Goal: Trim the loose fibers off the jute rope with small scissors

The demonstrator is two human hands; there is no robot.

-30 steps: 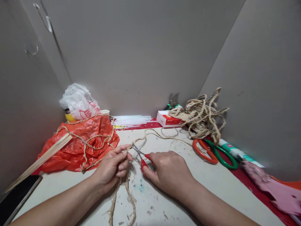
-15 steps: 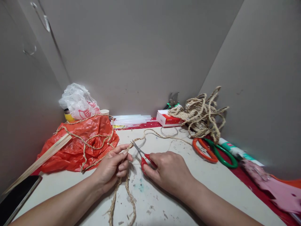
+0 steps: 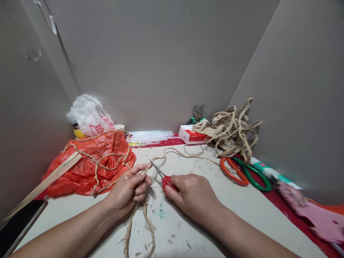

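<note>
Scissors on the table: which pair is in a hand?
The small red-handled scissors, held by the right hand. The large pair with orange and green handles lies untouched near the rope pile.

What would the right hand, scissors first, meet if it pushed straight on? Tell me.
Probably the rope pinched by the left hand: the small scissors in the right hand point at it, apparently almost touching.

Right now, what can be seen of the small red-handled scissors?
The small scissors have thin, pointed metal blades and red handles that look like plastic. The right hand grips the handles, which its fingers mostly hide. The blades look closed or nearly so and point up and left toward the braided rope pinched in the left hand, their tips right beside it above the white table.
</note>
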